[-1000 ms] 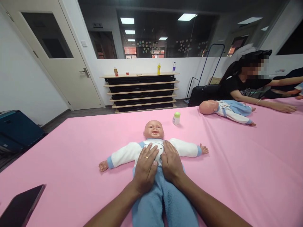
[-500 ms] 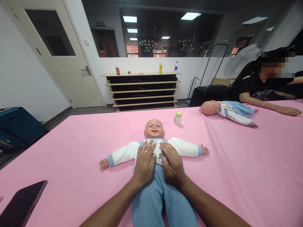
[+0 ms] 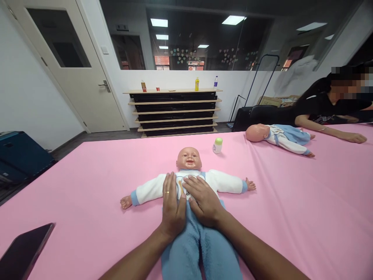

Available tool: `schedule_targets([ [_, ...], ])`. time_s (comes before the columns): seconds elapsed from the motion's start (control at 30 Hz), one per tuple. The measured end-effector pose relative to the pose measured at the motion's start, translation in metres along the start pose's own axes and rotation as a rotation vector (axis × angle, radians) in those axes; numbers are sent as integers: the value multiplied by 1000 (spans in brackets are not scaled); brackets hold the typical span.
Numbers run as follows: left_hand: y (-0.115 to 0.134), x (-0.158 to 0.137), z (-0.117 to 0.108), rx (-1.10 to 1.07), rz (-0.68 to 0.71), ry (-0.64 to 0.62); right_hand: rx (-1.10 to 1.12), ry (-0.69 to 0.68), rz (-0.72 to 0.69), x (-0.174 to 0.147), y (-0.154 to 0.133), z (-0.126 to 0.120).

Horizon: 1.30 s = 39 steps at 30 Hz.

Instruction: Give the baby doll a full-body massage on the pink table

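Note:
A baby doll in a white and blue top and blue trousers lies face up on the pink cloth, its arms spread wide. My left hand rests on the left side of the doll's chest, fingers stretched out, a ring on one finger. Across the middle of the chest lies my right hand, flat, with its fingers pointing up and to the left. Part of the printed design on the top shows between the two hands. Beyond the doll's head stands a small white jar with a green lid.
Another doll lies at the right, near a person's forearm on the pink-covered table. A dark phone is at the near left. Behind stand a shelf stack with bottles and a hand cart.
My right hand has slid left to the middle of the doll's chest. The left hand has shifted slightly left towards the doll's side. The camera view has moved a little.

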<state>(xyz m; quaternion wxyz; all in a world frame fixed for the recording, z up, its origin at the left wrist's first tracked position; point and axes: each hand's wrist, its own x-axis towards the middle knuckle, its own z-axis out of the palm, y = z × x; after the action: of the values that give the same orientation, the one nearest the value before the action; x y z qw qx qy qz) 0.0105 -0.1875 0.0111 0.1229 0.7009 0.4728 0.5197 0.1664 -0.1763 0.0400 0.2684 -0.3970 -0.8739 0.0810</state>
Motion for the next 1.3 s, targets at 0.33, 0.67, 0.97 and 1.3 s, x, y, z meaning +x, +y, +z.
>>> schedule_targets([
  [0.33,-2,3,-2,16,160,-179,-48,277,440,-6,14,22],
  [0.67,13,24,-20,73,260,-634,45,580,367,-14,14,27],
  [0.97,-4,19,0,87,-11,-466,169,472,-166,-16,-2,4],
  [1.3,-17,7,6,-112,-173,2,127,31,-191,-4,-1,-3],
])
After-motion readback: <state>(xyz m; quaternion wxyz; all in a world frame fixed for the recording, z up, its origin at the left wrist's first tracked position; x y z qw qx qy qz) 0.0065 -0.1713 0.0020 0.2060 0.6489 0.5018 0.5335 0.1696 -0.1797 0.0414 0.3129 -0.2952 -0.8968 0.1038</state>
